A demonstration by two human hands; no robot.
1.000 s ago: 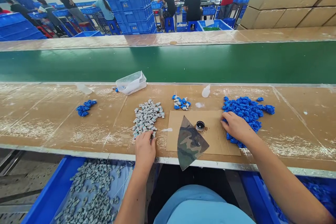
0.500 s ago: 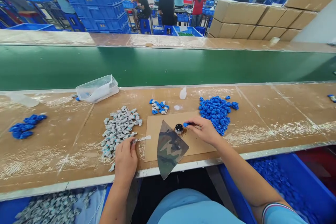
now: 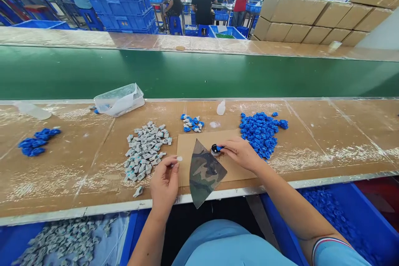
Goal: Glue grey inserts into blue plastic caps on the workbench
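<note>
My right hand pinches a small blue piece at the rim of a small round pot with dark contents. Whether the piece touches the contents I cannot tell. My left hand is closed on a thin whitish plastic stick; only its flat tip shows past the fingers. Between the hands, a pointed camouflage-patterned piece lies on a cardboard sheet and overhangs the table edge. Grey pieces are heaped beside my left hand, blue pieces beyond my right.
Behind the sheet are a group of joined blue-and-grey pieces and a small white bottle. A clear plastic tub stands left, near the green belt. Blue bins sit below the table edge. Co-workers are across the belt.
My left hand has moved right, away from the grey heap, and turned with the stick. My right hand has brought the blue piece left to the pot's rim. The view has shifted slightly.
</note>
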